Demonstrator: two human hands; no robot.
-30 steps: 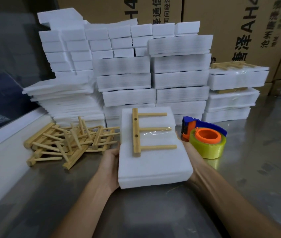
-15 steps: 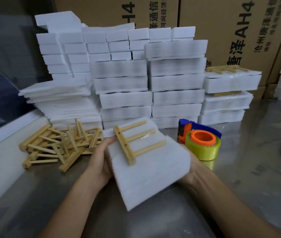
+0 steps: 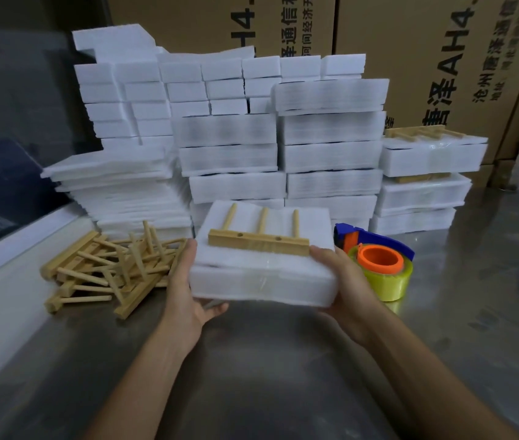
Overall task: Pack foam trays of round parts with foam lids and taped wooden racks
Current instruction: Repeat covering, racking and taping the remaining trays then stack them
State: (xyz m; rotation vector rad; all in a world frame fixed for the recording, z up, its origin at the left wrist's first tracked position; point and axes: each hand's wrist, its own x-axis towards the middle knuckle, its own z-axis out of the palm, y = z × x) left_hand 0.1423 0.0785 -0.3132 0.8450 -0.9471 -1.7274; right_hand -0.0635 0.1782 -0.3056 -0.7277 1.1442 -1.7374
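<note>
Above the steel table's near middle, left hand and right hand grasp the white foam pack, fingers curled round its sides; a taped wooden rack lies on top.

A white foam pack is held level just above the steel worktop, gripped at its two sides, a strip of clear tape across its front face. On its top lies a wooden rack, flat, its bar along the near side and its three pegs pointing away. A loose heap of racks lies towards the worktop's left edge. Finished packs are stacked at the back right, one with a rack on top.
</note>
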